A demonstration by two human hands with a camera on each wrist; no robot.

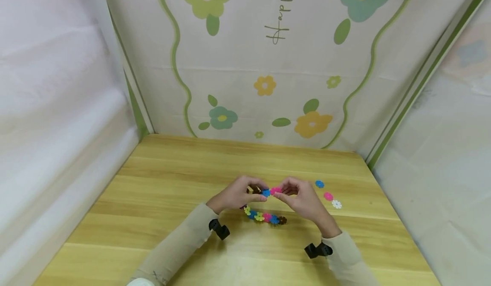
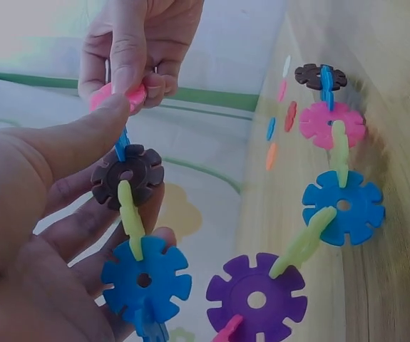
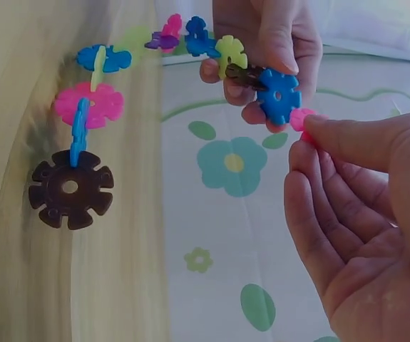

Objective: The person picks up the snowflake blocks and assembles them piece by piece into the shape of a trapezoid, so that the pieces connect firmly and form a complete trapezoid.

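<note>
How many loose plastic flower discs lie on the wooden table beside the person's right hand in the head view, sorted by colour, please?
Blue plastic flower disc: 1
Pink plastic flower disc: 1
White plastic flower disc: 1
Total: 3

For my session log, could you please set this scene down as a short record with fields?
Setting: wooden table, floral backdrop
Left hand: pinches the raised end of a chain of snowflake discs, at a blue disc
Right hand: pinches a pink disc against that blue disc
Chain: its far end, a brown disc, lies on the table
Loose pieces: blue piece, pink piece and white piece to the right of the hands
</note>
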